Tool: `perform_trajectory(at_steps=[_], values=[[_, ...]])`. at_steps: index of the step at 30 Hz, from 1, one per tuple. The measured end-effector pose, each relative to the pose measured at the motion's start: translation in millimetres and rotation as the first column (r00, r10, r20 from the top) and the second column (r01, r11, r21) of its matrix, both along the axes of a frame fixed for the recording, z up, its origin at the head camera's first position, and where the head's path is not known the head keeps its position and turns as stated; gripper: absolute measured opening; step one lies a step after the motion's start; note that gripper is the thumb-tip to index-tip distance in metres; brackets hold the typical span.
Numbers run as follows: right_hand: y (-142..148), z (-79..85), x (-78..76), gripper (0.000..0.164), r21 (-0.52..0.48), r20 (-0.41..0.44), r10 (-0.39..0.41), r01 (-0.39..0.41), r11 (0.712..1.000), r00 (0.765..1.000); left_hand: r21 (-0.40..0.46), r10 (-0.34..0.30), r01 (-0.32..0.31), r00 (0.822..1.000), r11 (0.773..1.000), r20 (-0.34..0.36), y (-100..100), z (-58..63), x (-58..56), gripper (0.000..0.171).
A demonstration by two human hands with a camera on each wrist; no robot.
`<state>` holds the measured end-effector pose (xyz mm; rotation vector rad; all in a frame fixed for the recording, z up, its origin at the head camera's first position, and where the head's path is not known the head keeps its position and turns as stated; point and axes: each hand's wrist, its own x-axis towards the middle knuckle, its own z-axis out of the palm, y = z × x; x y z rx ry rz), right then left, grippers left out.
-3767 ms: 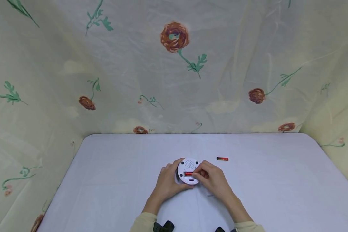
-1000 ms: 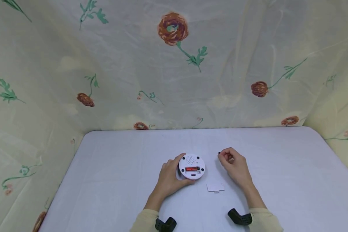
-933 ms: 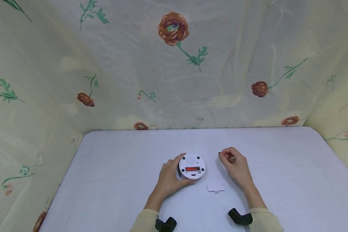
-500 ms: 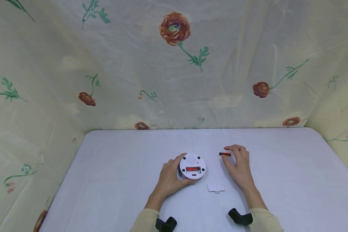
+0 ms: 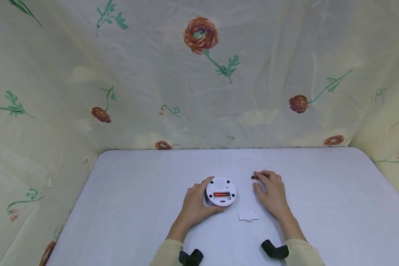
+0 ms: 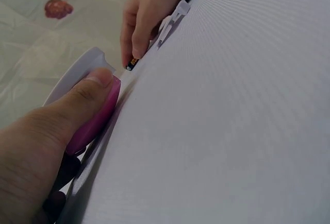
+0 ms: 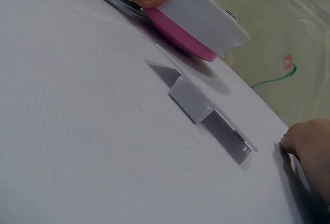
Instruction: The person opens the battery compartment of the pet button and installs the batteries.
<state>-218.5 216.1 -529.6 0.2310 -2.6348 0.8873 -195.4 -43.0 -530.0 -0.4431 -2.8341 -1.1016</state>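
Flower-printed cloth (image 5: 199,111) fills the upper frame behind a white-covered table (image 5: 136,184). At lower centre-left, the left hand (image 5: 196,201) curls round the rim of a white-and-pink round device (image 5: 221,187), gripping it between thumb and fingers just below the middle of the frame. Its open compartment faces up with a red battery (image 5: 221,194) inside; if that grip tips or loosens, this cell, with no lid over it, could fall out. Farther right and lower, the compartment cover (image 5: 247,215) lies apart from the device on the cloth, where a passing wrist might sweep it aside. At centre-right, the right hand (image 5: 272,194) reaches over a loose battery (image 5: 254,177), fingers loosely extended and thumb standing apart; whether the fingertips touch it is unclear. A glancing push could roll that cell away, being round and unsupported.
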Motion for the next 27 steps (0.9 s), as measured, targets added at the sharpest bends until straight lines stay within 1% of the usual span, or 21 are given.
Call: perform_trajectory(at_steps=[7,14,22,27], values=[[-0.1,-2.0,-0.6,0.032,0.02,-0.018,-0.011,0.011,1.0,1.0,-0.002,-0.001,0.001,1.0,1.0,0.002,-0.4,0.4,0.1,0.098],[0.7,-2.0,-1.0,0.028,0.008,-0.021,-0.011,0.011,1.0,1.0,0.001,-0.004,0.004,1.0,1.0,0.005,-0.4,0.4,-0.1,0.098],[-1.1,-1.8,-0.3,0.023,0.005,0.023,-0.028,0.028,1.0,0.999,0.008,-0.009,0.009,1.0,1.0,-0.01,-1.0,-0.2,0.8,0.098],[-0.7,-2.6,0.1,0.019,0.018,0.025,-0.036,0.036,0.999,0.999,0.007,-0.009,0.009,1.0,1.0,-0.01,-0.5,0.5,1.0,0.098]])
